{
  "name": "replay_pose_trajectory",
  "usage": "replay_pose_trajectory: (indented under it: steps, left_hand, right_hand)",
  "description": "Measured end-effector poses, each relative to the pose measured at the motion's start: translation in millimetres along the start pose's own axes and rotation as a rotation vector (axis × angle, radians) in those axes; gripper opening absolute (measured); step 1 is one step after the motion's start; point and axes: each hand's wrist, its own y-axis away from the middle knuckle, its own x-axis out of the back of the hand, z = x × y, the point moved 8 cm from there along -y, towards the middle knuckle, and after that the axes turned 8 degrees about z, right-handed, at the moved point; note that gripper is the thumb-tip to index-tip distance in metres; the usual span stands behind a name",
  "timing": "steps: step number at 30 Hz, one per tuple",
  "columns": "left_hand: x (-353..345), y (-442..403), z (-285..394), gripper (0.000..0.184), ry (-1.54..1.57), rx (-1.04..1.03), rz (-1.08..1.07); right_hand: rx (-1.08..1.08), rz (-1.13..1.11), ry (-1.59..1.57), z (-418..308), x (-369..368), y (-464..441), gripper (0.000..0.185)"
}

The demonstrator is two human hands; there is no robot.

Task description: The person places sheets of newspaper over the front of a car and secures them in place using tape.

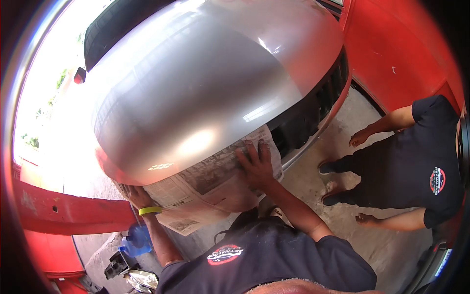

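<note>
A sheet of printed newspaper (169,196) lies over the front corner of a silver car, just below the edge of its hood (186,83). My right hand (258,166) presses flat on the newspaper's right part, fingers spread. At the left end of the sheet is my left hand (138,197), with a yellow band (150,210) round the wrist. Its fingers are stretched out against the paper and the car's corner, partly in shade. What lies under the newspaper is hidden. To the right of the sheet shows the dark grille (298,125).
On the right stands another person (406,166) in a dark shirt, arms hanging. A red beam (73,208) runs along the left. Below it on the floor are a blue plastic bottle (137,240), a black part (119,264) and a shiny crumpled item (142,280).
</note>
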Motion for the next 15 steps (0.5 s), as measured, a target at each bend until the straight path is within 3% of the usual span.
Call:
replay_pose_trajectory:
  steps: [3,8,14,15]
  left_hand:
    - [1.0,-2.0,3.0,0.050,-0.001,-0.096,0.000]
    - [-2.0,2.1,-21.4,0.050,-0.041,0.008,-0.039]
    - [-14.6,-2.7,-43.3,0.051,-0.072,-0.049,-0.105]
    - [-9.0,-7.6,-38.0,0.050,-0.073,-0.022,-0.025]
  right_hand:
    - [-0.007,0.014,0.058,2.2,-6.3,5.1,0.077]
    - [0.035,0.100,0.106,-1.4,-5.6,0.6,0.078]
    - [0.046,0.096,0.149,-4.9,-5.2,0.8,0.079]
    - [0.044,0.122,0.133,-6.3,-3.6,2.2,0.079]
